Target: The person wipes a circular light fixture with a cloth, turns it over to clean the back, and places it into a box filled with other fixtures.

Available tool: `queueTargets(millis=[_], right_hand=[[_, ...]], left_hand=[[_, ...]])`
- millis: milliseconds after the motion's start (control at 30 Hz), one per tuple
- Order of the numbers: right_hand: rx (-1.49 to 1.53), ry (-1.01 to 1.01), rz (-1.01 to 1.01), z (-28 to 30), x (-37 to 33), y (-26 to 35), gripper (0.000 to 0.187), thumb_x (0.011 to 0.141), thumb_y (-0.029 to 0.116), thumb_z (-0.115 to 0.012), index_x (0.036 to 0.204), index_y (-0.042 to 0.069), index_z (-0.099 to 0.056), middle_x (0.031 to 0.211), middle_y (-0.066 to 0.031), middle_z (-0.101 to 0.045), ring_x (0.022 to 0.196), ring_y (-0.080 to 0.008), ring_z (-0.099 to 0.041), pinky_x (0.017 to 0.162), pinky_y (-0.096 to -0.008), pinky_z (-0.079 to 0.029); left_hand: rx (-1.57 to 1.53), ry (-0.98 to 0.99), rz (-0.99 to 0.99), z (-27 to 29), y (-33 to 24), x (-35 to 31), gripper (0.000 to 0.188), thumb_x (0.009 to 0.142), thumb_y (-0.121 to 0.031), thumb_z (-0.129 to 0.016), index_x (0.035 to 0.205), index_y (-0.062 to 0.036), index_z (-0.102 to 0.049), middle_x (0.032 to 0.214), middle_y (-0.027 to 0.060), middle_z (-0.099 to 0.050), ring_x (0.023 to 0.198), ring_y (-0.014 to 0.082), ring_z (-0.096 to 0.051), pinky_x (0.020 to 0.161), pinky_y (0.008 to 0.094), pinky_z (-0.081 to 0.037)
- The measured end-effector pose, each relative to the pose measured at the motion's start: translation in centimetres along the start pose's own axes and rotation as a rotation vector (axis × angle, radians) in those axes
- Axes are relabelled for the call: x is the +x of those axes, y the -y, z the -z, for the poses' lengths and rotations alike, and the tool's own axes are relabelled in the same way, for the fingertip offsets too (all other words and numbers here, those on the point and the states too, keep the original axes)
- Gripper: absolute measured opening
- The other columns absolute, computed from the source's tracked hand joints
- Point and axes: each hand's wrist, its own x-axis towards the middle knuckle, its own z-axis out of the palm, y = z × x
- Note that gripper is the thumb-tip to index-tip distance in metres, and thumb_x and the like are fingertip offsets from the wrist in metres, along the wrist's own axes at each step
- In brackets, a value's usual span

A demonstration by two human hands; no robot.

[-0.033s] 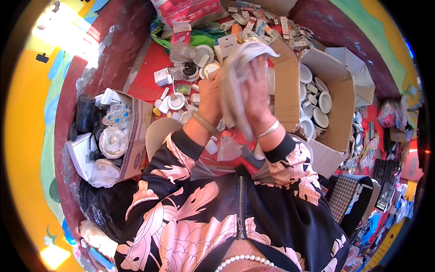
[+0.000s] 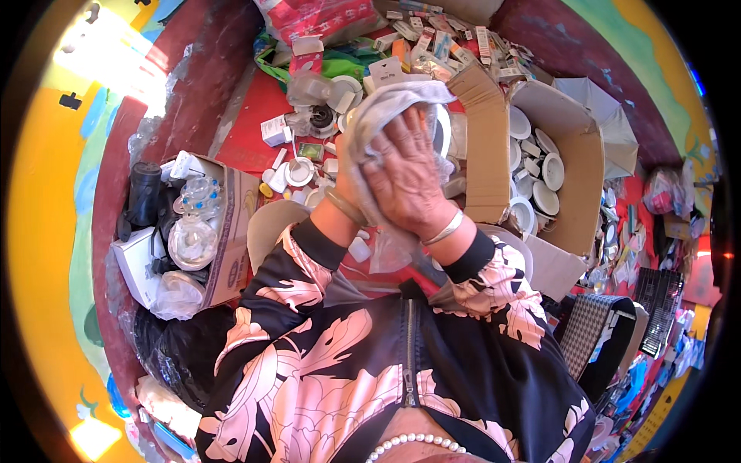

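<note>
Both my hands are raised together in the middle of the head view, around a light grey cloth (image 2: 361, 127). My right hand (image 2: 407, 171) presses the cloth, its fingers long and flat and the fingertips tucked beneath a fold. A round piece with a white rim (image 2: 444, 127) peeks out behind the cloth, right of my fingers; most of it is covered. My left hand (image 2: 349, 176) is behind the cloth on the left and seems to support that round piece, but its fingers are hidden.
Right of my hands stands an open cardboard box (image 2: 567, 181) holding several round white fittings (image 2: 546, 202). Another box (image 2: 235, 235) on the left holds plastic-wrapped parts. Loose white parts (image 2: 299, 171) and small cartons (image 2: 444, 46) lie on the red surface beyond.
My right hand and the cloth have swung left and turned flatter, over my left hand. The rim of the round piece now shows beside the cloth. The surroundings are unchanged.
</note>
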Motion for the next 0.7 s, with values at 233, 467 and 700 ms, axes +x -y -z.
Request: queueTargets(millis=[233, 467, 700], right_hand=[[-0.031, -0.415, -0.189, 0.9, 0.7, -6.4, 0.034, 0.094, 0.021, -0.037, 0.117, -0.001, -0.05, 0.121, -0.0242, -0.049, 0.116, -0.0405, -0.043, 0.102, -0.0464, -0.029], [0.069, -0.686, -0.567, 6.4, -3.8, -15.9, 0.033, 0.095, 0.025, -0.04, 0.112, 0.002, -0.054, 0.104, -0.0121, -0.061, 0.09, -0.0256, -0.059, 0.08, -0.0374, -0.049], [1.563, -0.71, -0.821, 7.5, -0.5, -10.9, 0.04, 0.097, 0.034, -0.035, 0.12, 0.003, -0.048, 0.12, -0.0103, -0.051, 0.112, -0.0233, -0.049, 0.096, -0.0386, -0.04]], left_hand=[[0.335, -0.109, 0.148, -1.3, -1.1, 0.5, 0.032, 0.088, -0.022, -0.055, 0.104, 0.0049, -0.061, 0.09, 0.0062, -0.065, 0.075, 0.0096, -0.059, 0.067, 0.0226, -0.048], [-0.174, -0.205, 0.145, 0.7, -2.4, 1.0, 0.03, 0.091, -0.02, -0.046, 0.11, 0.0017, -0.054, 0.098, 0.0122, -0.063, 0.085, 0.0211, -0.064, 0.075, 0.0322, -0.053], [-0.097, -0.163, 0.097, 2.2, -2.9, 1.1, 0.042, 0.092, -0.032, -0.045, 0.123, -0.0034, -0.046, 0.115, 0.0097, -0.057, 0.102, 0.0203, -0.058, 0.086, 0.034, -0.049]])
